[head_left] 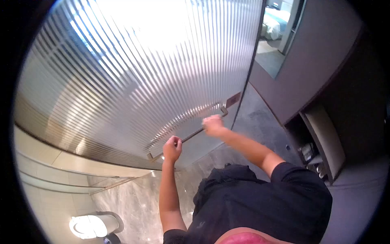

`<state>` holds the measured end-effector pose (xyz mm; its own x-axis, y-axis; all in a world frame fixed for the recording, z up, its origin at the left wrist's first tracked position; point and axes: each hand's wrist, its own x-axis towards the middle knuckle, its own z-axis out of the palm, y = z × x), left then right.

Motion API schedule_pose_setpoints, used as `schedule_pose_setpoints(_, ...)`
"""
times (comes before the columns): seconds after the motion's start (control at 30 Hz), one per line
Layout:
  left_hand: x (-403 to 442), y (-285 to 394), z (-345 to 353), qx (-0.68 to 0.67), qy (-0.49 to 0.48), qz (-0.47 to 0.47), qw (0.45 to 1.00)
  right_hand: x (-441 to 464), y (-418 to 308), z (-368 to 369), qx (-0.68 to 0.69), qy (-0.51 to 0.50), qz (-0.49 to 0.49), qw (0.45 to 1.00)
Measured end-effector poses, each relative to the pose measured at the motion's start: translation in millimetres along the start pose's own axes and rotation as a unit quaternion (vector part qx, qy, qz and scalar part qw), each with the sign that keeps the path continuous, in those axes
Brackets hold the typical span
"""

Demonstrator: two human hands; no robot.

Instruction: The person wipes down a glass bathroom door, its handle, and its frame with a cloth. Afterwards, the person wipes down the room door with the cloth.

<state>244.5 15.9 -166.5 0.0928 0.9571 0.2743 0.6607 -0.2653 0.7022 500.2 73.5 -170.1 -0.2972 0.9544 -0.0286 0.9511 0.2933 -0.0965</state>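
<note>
A ribbed glass door fills the upper left and middle of the view, with a long metal bar handle along its lower part. My left hand is closed at the bar, near its left end, fingers curled. Further right, my right hand is slightly blurred and closed beside the bar's right end; a whitish patch shows at its fingers, too unclear to name. A small metal plate sits at the door's right edge.
A toilet stands at the lower left on a marble-look floor. At the right are a padded bench with items beneath it and a dark wall. A mirror at the upper right shows a bed.
</note>
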Motion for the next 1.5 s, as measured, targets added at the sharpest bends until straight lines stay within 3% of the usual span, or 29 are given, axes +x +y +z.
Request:
schedule_pose_setpoints(0.13, -4.8, -5.1, 0.3, 0.026, 0.006, 0.008, 1.0, -23.7, -63.4, 6.8, 0.093, 0.179, -0.086, 0.976)
schedule_pose_setpoints(0.27, -3.2, 6.5, -5.6, -0.033, 0.005, -0.018, 0.999, -16.4, -51.8, 25.4, 0.137, 0.256, -0.174, 0.941)
schedule_pose_setpoints(0.3, -3.2, 8.0, -7.8, 0.001, -0.001, 0.025, 1.0, -13.1, -31.1, 32.8, 0.129, 0.267, -0.183, 0.937)
schedule_pose_setpoints(0.33, -0.5, 7.4, -9.1, 0.011, 0.002, 0.048, 0.999, -12.5, -7.1, 36.2, 0.119, 0.273, -0.191, 0.935)
schedule_pose_setpoints(0.4, -2.2, 6.0, -3.9, -0.005, -0.002, 0.06, 0.998, -18.9, 43.4, 12.5, 0.131, 0.211, -0.105, 0.963)
schedule_pose_setpoints(0.5, -0.8, 7.9, -1.1, -0.04, -0.008, 0.042, 0.998, -15.4, 71.3, 23.0, 0.152, 0.278, -0.174, 0.933)
schedule_pose_setpoints(0.6, 1.6, 15.6, -1.0, -0.004, -0.003, 0.061, 0.998, -14.4, 35.3, 31.9, 0.147, 0.302, -0.095, 0.937)
schedule_pose_setpoints(0.77, -0.2, 6.6, -0.4, -0.014, -0.012, 0.046, 0.999, -24.4, -21.8, 21.7, 0.207, 0.245, -0.12, 0.939)
schedule_pose_setpoints(0.93, -0.3, 3.8, 0.6, -0.036, 0.001, 0.045, 0.998, -20.7, 18.2, 18.7, 0.285, 0.248, -0.133, 0.916)
schedule_pose_setpoints(1.03, -2.2, 3.7, -1.8, -0.024, 0.009, 0.052, 0.998, -20.6, 59.7, 14.2, 0.292, 0.213, -0.016, 0.932)
schedule_pose_setpoints(1.13, -2.5, 10.8, -0.1, 0.026, 0.004, 0.056, 0.998, -26.4, 39.8, 13.2, 0.241, 0.285, -0.027, 0.927)
schedule_pose_setpoints(1.2, -2.3, 13.9, 6.5, 0.02, -0.008, 0.021, 1.0, -32.3, 23.5, 3.1, 0.317, 0.254, -0.074, 0.911)
schedule_pose_setpoints(1.3, 6.3, 46.1, 21.4, 0.007, 0.007, 0.139, 0.99, -31.9, -0.2, 2.3, 0.345, 0.272, -0.11, 0.891)
schedule_pose_setpoints(1.33, 13.3, 57.6, 24.6, 0.057, -0.01, 0.172, 0.983, -33.5, -9.3, 6.7, 0.347, 0.285, -0.114, 0.886)
schedule_pose_setpoints(1.5, 47.9, 63.1, 47.9, -0.007, -0.09, 0.185, 0.979, -42.6, -13.2, 11.5, 0.345, 0.326, -0.089, 0.876)
